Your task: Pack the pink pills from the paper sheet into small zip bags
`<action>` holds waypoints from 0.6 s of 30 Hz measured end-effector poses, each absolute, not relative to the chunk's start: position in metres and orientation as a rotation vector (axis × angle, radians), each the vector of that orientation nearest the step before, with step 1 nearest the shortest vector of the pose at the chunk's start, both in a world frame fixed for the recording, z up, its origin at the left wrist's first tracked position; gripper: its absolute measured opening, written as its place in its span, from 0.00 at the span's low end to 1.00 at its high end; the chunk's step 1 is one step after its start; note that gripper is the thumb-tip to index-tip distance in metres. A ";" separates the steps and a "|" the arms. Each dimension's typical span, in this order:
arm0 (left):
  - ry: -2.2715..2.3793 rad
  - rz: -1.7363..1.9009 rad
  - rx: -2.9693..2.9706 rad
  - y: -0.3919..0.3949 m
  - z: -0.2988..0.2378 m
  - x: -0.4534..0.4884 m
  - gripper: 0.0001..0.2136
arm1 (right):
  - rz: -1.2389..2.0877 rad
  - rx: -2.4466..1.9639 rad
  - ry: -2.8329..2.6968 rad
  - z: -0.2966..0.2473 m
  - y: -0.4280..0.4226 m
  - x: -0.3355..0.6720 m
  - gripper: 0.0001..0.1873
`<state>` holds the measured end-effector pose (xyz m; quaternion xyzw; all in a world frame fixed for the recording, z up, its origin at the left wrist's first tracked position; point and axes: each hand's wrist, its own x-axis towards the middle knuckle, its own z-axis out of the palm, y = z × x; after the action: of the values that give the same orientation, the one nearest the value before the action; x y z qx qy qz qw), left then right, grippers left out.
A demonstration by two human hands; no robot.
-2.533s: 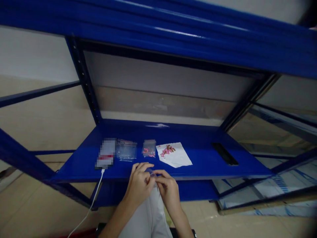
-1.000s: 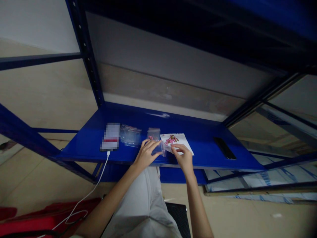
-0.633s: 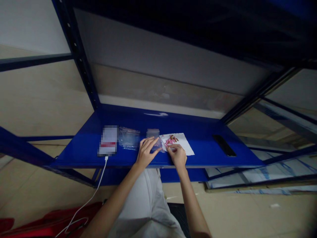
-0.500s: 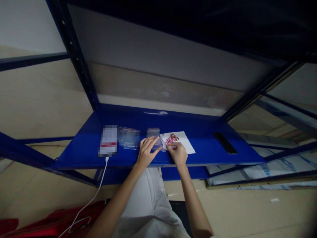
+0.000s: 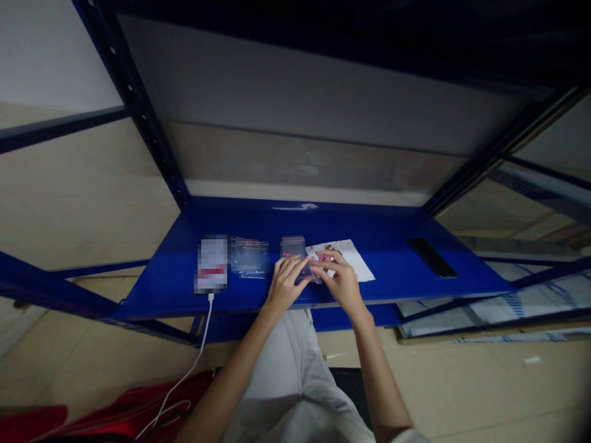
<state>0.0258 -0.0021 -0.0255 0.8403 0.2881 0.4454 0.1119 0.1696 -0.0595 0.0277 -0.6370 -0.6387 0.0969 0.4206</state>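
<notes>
Both of my hands rest on the blue shelf point(image 5: 388, 280) near its front edge. My left hand point(image 5: 285, 286) pinches a small clear plastic bag point(image 5: 308, 272) with thumb and fingers. My right hand point(image 5: 339, 280) meets it at the bag, fingers closed in a pinch; what they hold is too small to make out. Just behind lies a white paper point(image 5: 353, 257) with small pink pills point(image 5: 325, 256). A bag with pink pills point(image 5: 292, 246) lies behind my left hand.
A pile of clear bags point(image 5: 250, 256) and a blurred phone point(image 5: 212, 264) with a white cable point(image 5: 191, 369) lie at the left. A dark flat device point(image 5: 431, 257) lies at the shelf's right. Blue uprights frame the shelf. Red fabric point(image 5: 115, 409) lies on the floor.
My hands moved from below the shelf edge up onto the shelf with the clear bag. My right hand went to the pills on the paper, then came back to the bag.
</notes>
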 end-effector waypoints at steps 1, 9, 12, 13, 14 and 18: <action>0.878 1.324 2.444 -0.002 -0.026 0.026 0.19 | 0.259 -1.569 -1.552 0.023 -0.057 0.171 0.11; 1.050 1.547 2.193 0.004 -0.029 0.026 0.19 | 0.142 -1.861 -1.243 -0.021 -0.055 0.190 0.17; 1.052 1.564 2.186 0.005 -0.030 0.027 0.19 | 0.112 -2.031 -1.250 -0.027 -0.057 0.185 0.17; 1.053 1.566 2.189 0.005 -0.030 0.026 0.19 | 0.095 -2.070 -1.247 -0.027 -0.056 0.182 0.16; 1.058 1.562 2.191 0.005 -0.029 0.026 0.19 | 0.079 -2.099 -1.239 -0.028 -0.056 0.180 0.16; 1.039 1.517 2.236 0.003 -0.028 0.025 0.19 | 0.052 -2.157 -1.172 -0.029 -0.053 0.174 0.14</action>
<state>0.0252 0.0026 -0.0280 0.7666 0.3563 0.5199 0.1231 0.1737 -0.0527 -0.0290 -0.8273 -0.4494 0.0199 0.3365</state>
